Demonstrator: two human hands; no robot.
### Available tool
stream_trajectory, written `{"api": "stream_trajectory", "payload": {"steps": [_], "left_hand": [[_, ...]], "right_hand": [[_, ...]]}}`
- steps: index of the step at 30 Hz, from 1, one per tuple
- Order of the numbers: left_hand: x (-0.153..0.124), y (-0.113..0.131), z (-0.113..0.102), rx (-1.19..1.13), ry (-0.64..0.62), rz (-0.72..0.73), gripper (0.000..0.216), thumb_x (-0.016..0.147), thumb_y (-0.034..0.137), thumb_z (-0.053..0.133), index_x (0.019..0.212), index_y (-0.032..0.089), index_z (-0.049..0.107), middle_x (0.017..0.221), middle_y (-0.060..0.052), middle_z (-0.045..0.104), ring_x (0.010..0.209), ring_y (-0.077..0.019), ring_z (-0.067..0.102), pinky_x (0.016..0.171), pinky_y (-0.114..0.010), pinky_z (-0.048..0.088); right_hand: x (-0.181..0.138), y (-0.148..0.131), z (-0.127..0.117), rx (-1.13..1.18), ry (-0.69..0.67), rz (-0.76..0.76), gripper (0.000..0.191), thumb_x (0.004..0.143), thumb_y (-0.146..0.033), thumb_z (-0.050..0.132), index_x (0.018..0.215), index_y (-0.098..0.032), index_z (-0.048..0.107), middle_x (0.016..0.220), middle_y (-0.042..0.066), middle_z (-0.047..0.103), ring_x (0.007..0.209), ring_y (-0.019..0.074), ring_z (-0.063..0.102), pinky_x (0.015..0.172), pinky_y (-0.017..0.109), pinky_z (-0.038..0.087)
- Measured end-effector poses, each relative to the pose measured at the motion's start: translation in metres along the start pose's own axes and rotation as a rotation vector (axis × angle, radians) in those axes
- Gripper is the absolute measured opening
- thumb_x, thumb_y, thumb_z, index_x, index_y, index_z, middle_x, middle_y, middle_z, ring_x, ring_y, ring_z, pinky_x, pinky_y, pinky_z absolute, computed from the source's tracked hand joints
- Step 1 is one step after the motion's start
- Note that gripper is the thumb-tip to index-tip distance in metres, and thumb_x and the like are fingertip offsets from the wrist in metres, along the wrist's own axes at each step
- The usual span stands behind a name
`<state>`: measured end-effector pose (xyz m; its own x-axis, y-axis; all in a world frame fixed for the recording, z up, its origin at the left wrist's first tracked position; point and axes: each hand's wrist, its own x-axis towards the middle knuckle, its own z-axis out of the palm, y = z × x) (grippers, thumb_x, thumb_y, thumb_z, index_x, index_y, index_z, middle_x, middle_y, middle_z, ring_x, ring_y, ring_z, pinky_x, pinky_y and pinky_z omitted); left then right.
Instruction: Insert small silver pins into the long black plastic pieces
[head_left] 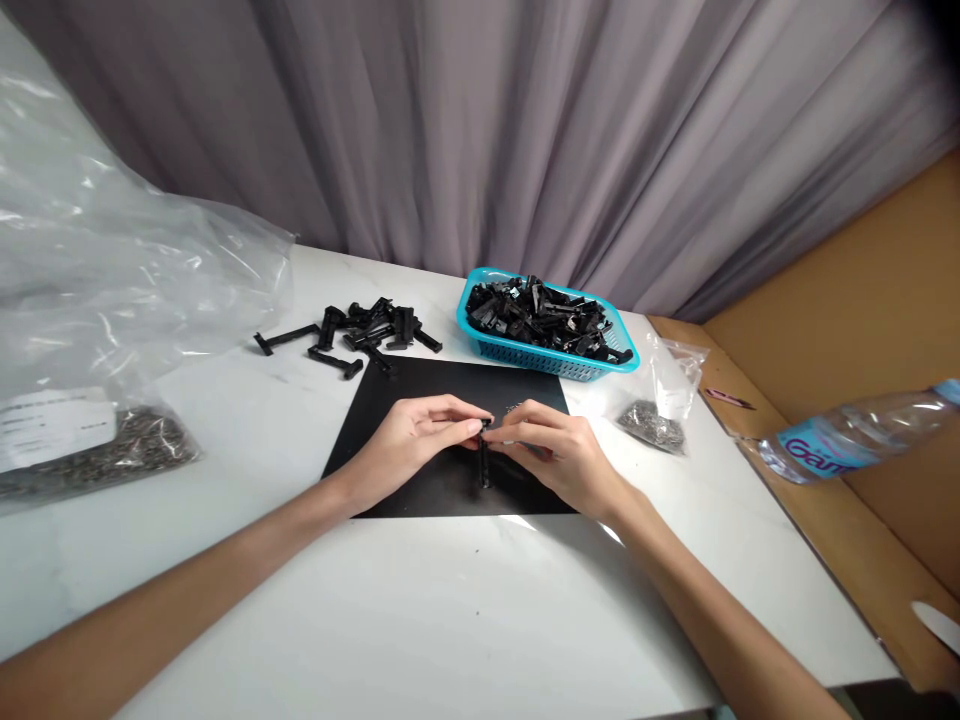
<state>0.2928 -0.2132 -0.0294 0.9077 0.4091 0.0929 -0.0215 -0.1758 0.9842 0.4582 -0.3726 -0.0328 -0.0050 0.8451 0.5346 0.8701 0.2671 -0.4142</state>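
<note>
My left hand (pixel 411 436) and my right hand (pixel 556 448) meet over a black mat (pixel 390 420) on the white table. Both pinch a small black plastic part (pixel 484 462) that hangs down between the fingertips. The fingers of each hand are closed on its top end. A little heap of small metal pieces (pixel 516 410) lies on the mat just behind my right hand.
A turquoise basket (pixel 487 340) full of black plastic parts stands behind the mat. Several assembled black parts (pixel 360 335) lie at the back left. A large clear bag (pixel 97 330) with metal pieces is at left, a small bag (pixel 660 415) at right, a water bottle (pixel 847 435) on cardboard.
</note>
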Motion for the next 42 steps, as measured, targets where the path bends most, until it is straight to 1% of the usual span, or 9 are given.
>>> {"api": "stream_trajectory", "payload": {"steps": [7,11,13,17,20,26,33,37,42], "left_hand": [[0.000,0.003,0.001,-0.046,-0.011,-0.017,0.025,0.090,0.038,0.072,0.105,0.019,0.078,0.100,-0.006,0.079,0.097,-0.0229,0.074,0.094,-0.038,0.061],[0.000,0.002,-0.001,-0.062,0.014,-0.008,0.027,0.090,0.035,0.074,0.112,0.020,0.074,0.114,-0.007,0.077,0.108,-0.0237,0.074,0.099,-0.035,0.059],[-0.001,0.002,-0.002,-0.056,0.042,0.028,0.028,0.090,0.034,0.074,0.115,0.021,0.072,0.118,-0.006,0.076,0.106,-0.0225,0.075,0.097,-0.034,0.060],[-0.003,0.002,0.000,0.032,0.048,0.092,0.022,0.095,0.035,0.069,0.112,0.023,0.073,0.111,-0.003,0.075,0.096,-0.0192,0.076,0.093,-0.032,0.061],[-0.006,-0.001,0.003,0.148,0.073,0.180,0.018,0.096,0.035,0.066,0.106,0.023,0.075,0.112,-0.003,0.073,0.100,-0.0180,0.073,0.091,-0.029,0.060],[-0.013,-0.005,0.006,0.452,0.187,0.358,0.011,0.095,0.027,0.070,0.102,0.024,0.077,0.121,-0.003,0.072,0.084,-0.0131,0.070,0.079,-0.027,0.059],[-0.017,-0.005,0.006,0.582,0.198,0.471,0.014,0.100,0.020,0.062,0.099,0.022,0.075,0.126,-0.004,0.071,0.101,-0.0171,0.073,0.090,-0.029,0.058],[-0.018,-0.003,0.005,0.610,0.137,0.461,0.015,0.104,0.021,0.055,0.104,0.022,0.070,0.132,-0.004,0.066,0.113,-0.0172,0.069,0.099,-0.030,0.054],[-0.019,0.001,0.005,0.594,0.072,0.385,0.018,0.106,0.026,0.049,0.102,0.023,0.066,0.137,-0.003,0.062,0.121,-0.0183,0.065,0.106,-0.033,0.049]], "right_hand": [[0.000,-0.002,0.006,-0.038,0.038,0.010,0.015,0.104,-0.019,0.054,0.105,-0.021,0.069,0.104,0.005,0.073,0.082,0.0113,0.069,0.067,0.021,0.053],[0.001,-0.007,0.006,0.124,0.062,0.155,0.010,0.103,-0.026,0.057,0.105,-0.020,0.064,0.099,0.005,0.070,0.071,0.0115,0.060,0.063,0.023,0.049],[0.002,-0.010,0.006,0.199,0.073,0.235,0.012,0.103,-0.030,0.057,0.103,-0.020,0.064,0.096,0.004,0.070,0.067,0.0115,0.056,0.060,0.024,0.047],[0.005,-0.011,0.006,0.346,0.085,0.356,0.021,0.101,-0.037,0.059,0.096,-0.019,0.067,0.090,0.003,0.069,0.064,0.0118,0.053,0.055,0.024,0.043],[0.007,-0.011,0.006,0.454,0.079,0.446,0.026,0.098,-0.043,0.064,0.094,-0.018,0.071,0.084,0.003,0.070,0.062,0.0122,0.053,0.054,0.025,0.041],[0.008,-0.010,0.011,0.655,0.076,0.579,0.029,0.090,-0.048,0.073,0.093,-0.018,0.076,0.092,0.005,0.076,0.078,0.0177,0.065,0.071,0.029,0.049],[0.010,-0.011,0.013,0.826,0.033,0.668,0.030,0.085,-0.049,0.077,0.088,-0.019,0.077,0.091,0.005,0.075,0.086,0.0197,0.067,0.081,0.031,0.049],[0.012,-0.015,0.012,0.865,0.039,0.729,0.028,0.084,-0.046,0.079,0.084,-0.018,0.077,0.084,0.002,0.073,0.075,0.0143,0.061,0.072,0.027,0.046],[0.012,-0.016,0.014,0.881,0.008,0.745,0.030,0.089,-0.047,0.074,0.084,-0.017,0.076,0.078,0.001,0.070,0.057,0.0086,0.044,0.054,0.024,0.034]]}}
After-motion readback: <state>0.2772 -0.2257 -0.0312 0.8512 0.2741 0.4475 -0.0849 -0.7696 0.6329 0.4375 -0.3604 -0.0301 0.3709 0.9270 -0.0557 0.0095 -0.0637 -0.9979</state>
